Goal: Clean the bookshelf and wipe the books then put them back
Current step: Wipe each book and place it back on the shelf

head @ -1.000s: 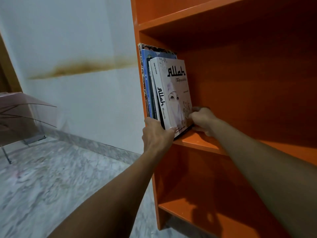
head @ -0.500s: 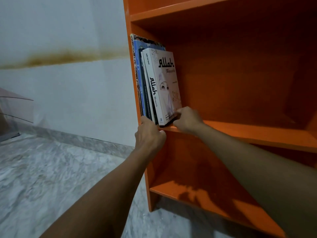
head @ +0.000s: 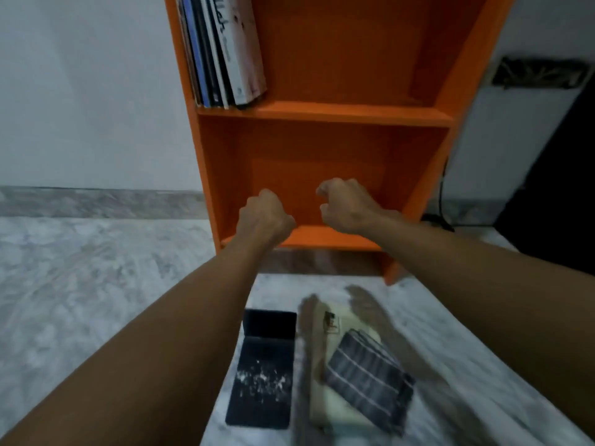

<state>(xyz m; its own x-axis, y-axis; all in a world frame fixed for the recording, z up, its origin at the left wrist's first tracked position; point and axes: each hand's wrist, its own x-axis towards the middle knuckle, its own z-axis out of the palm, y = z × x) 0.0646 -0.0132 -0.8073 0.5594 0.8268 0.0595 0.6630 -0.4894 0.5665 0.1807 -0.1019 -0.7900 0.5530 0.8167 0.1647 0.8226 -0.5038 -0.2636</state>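
Observation:
The orange bookshelf [head: 322,112] stands against the white wall. Several books [head: 225,49] stand upright at the left end of its upper shelf, the outermost one white. My left hand [head: 264,217] hovers in front of the bare lower shelf with its fingers curled into a fist, holding nothing. Beside it, my right hand [head: 347,204] has loosely curled fingers and is also empty. On the floor below lie a folded dark striped cloth [head: 367,371] on top of a cream book [head: 335,410], and a black book [head: 264,365] with white specks.
The floor is grey marble [head: 80,300]. A black cable [head: 441,194] runs down the wall just right of the shelf. A large dark object [head: 553,188] stands at the far right.
Both hands have let go of the books on the upper shelf and dropped to the lower shelf. My view has tilted down, bringing the floor items into sight.

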